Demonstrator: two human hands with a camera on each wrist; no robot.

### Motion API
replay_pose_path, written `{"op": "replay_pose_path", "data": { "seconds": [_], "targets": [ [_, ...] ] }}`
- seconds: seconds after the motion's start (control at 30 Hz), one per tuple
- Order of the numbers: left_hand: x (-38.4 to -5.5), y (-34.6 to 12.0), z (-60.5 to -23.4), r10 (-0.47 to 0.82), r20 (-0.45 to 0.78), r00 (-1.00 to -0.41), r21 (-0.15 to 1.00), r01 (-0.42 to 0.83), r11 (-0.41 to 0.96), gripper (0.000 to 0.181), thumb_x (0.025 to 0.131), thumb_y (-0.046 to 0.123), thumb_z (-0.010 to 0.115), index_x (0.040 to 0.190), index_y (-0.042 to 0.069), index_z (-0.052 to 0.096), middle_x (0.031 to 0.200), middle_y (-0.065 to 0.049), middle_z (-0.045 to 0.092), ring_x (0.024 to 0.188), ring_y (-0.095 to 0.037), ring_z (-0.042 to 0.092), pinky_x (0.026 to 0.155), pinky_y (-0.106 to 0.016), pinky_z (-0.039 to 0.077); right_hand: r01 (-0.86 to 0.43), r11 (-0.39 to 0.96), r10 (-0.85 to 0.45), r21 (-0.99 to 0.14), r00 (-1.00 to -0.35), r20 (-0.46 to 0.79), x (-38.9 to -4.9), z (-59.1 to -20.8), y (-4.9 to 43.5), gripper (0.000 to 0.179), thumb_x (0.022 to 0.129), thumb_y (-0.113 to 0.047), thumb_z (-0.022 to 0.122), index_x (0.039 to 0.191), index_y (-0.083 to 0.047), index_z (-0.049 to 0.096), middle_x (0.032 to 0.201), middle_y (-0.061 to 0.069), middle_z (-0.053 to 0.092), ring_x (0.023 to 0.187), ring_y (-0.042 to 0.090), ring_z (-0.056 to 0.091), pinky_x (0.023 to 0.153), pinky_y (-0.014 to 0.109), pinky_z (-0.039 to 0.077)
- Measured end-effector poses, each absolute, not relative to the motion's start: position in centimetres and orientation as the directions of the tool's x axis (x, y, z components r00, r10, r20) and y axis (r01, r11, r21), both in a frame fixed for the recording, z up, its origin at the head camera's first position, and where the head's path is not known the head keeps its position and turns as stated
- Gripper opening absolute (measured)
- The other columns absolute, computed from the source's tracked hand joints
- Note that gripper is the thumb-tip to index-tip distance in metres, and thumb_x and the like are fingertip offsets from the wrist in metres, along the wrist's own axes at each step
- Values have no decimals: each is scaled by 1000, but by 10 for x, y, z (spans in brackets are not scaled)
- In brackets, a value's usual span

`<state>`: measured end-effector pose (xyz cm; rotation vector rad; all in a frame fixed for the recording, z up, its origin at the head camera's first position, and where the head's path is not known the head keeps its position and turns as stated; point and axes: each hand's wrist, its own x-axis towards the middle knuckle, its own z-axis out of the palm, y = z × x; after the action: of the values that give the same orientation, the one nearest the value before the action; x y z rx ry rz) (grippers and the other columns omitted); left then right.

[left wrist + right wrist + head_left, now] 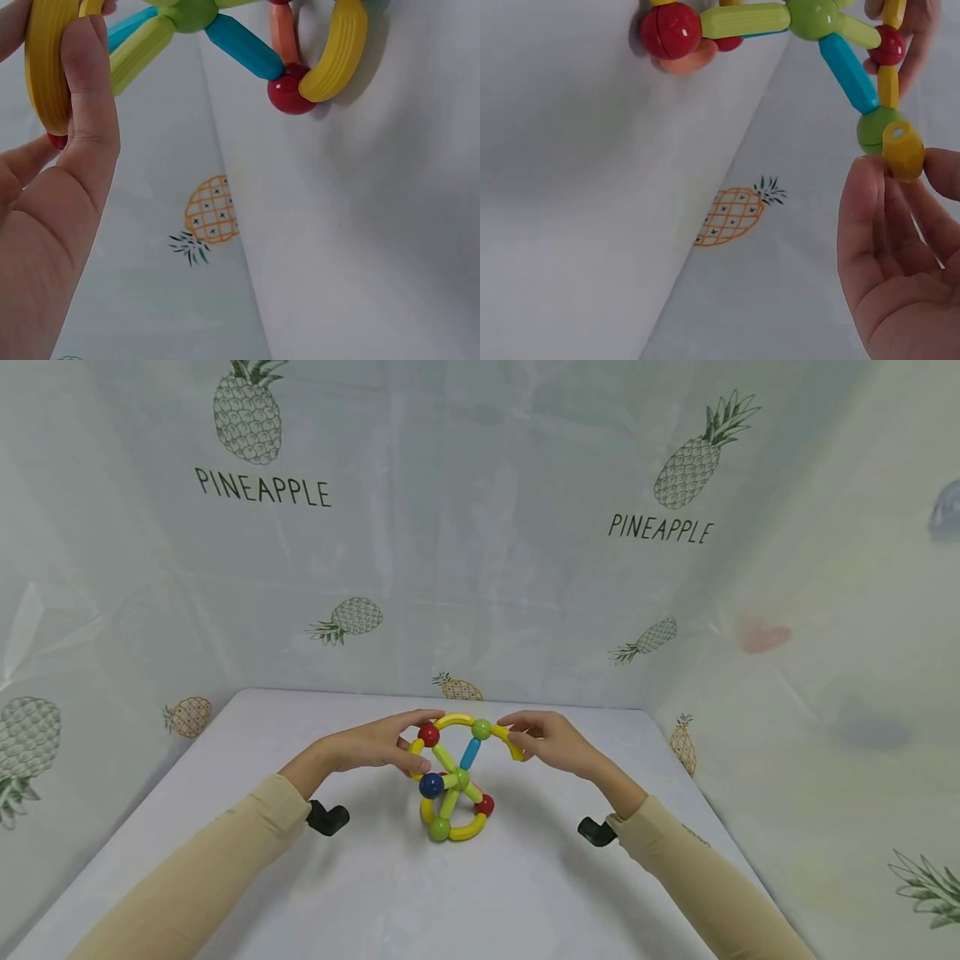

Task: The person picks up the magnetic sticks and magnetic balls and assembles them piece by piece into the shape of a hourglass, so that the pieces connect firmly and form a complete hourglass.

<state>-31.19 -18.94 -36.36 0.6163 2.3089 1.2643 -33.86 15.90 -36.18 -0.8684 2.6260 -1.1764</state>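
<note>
A magnetic ball-and-rod structure stands on the table, with light green and blue rods running out from a central green ball (pixel 460 778). My left hand (pixel 371 747) grips its left side, thumb and fingers around a yellow curved rod (pixel 46 75) below a red ball (pixel 428 735). At the upper right, my right hand (pixel 553 743) pinches another yellow curved rod (pixel 904 154) that meets a green ball (pixel 482 729); the rod's other end faces free. A dark blue ball (pixel 431 786) points toward me. Lower down, yellow curves join a green ball (pixel 439 829) and a red ball (pixel 485 805).
The white table (pixel 360 893) ends at a back edge just behind the structure. A pineapple-print curtain (pixel 480 552) hangs behind and along both sides. Black wrist mounts (pixel 327 818) stick out under both sleeves.
</note>
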Motion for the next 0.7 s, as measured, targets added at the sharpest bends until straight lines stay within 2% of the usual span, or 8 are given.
{"op": "replay_pose_path", "data": {
  "seconds": [0.13, 0.37, 0.7],
  "targets": [
    [-310, -190, -363, 571, -164, -804, 849, 180, 497, 98, 90, 36, 86, 169, 34, 27, 171, -7, 27, 117, -30, 64, 110, -63, 47, -406, 527, -553, -747, -831, 61, -339, -360, 158, 35, 106, -27, 65, 139, -16, 68, 104, 4, 74, 85, 22, 71, 88, 44, 61],
    [-305, -191, -359, 596, -182, -782, 843, 188, 505, 112, 84, 33, 91, 171, 33, 19, 175, -9, 16, 135, -39, 52, 113, -63, 45, -325, 508, -573, -798, -819, -31, -333, -360, 155, 45, 106, -26, 62, 150, -16, 60, 109, 7, 71, 94, 35, 73, 93, 40, 60],
    [-303, -189, -363, 598, -141, -789, 859, 202, 470, 112, 84, 31, 92, 170, 30, 21, 174, -9, 18, 139, -42, 51, 111, -57, 49, -254, 453, -587, -854, -806, -72, -331, -362, 151, 55, 105, -23, 61, 158, -12, 49, 109, 12, 68, 92, 31, 73, 92, 38, 61]
  ]
}}
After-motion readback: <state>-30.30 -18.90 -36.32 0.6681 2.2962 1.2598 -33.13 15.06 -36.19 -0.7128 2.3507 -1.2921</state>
